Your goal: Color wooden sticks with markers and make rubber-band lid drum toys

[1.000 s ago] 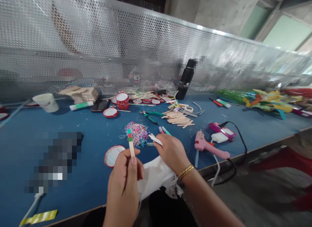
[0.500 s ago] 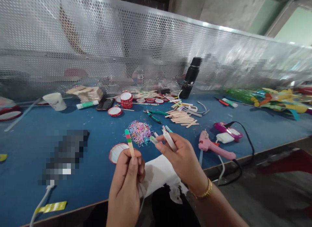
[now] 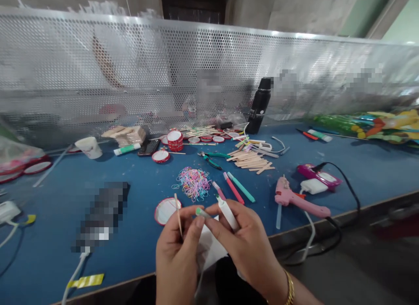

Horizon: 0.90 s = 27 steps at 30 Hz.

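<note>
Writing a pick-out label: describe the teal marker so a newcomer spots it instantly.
On the blue table, find the pile of small pastel loops. Just right of it, beyond the right hand, three slim markers lie slanted: a pink marker, a red marker and the teal marker. It is the rightmost, and the only blue-green one of the three.

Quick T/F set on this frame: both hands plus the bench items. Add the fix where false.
1. The left hand holds a wooden stick. True.
2. The right hand is empty. False: the right hand holds a white pen-like object.
3. The pink glue gun lies to the right of both hands. True.
4. The pliers lie inside a white cup. False: the pliers lie on the blue table.
</note>
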Tool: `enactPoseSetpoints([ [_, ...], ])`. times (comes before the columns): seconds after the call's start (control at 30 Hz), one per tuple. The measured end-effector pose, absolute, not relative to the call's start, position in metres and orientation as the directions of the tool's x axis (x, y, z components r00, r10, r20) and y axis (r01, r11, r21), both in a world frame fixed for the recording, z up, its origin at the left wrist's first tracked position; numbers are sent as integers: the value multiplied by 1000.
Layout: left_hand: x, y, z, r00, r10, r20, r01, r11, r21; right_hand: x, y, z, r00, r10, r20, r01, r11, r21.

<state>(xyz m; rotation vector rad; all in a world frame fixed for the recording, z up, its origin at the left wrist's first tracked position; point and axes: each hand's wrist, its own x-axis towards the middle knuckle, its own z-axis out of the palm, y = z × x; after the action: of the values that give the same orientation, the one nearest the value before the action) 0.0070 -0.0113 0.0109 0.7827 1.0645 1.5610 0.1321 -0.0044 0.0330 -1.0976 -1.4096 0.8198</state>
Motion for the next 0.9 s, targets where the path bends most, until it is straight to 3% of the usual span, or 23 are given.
enactPoseSetpoints([
  [0.13,8,-10,19,-301,948,-104,-540,-80,838,135,-9,32,10,911,411,257,395,-882],
  [0.33,0,-7,34,-79,982,-170,-844,24,535,137,-20,21,-78,802,592,523,539,-661],
  [0.47,-2,-5,31,-26,985,-170,-905,49,422,133,-23,16,-156,757,635,553,599,-579],
  [0.9,4,-8,28,-160,979,-128,-745,-35,666,134,-20,19,-144,767,626,541,590,-599],
])
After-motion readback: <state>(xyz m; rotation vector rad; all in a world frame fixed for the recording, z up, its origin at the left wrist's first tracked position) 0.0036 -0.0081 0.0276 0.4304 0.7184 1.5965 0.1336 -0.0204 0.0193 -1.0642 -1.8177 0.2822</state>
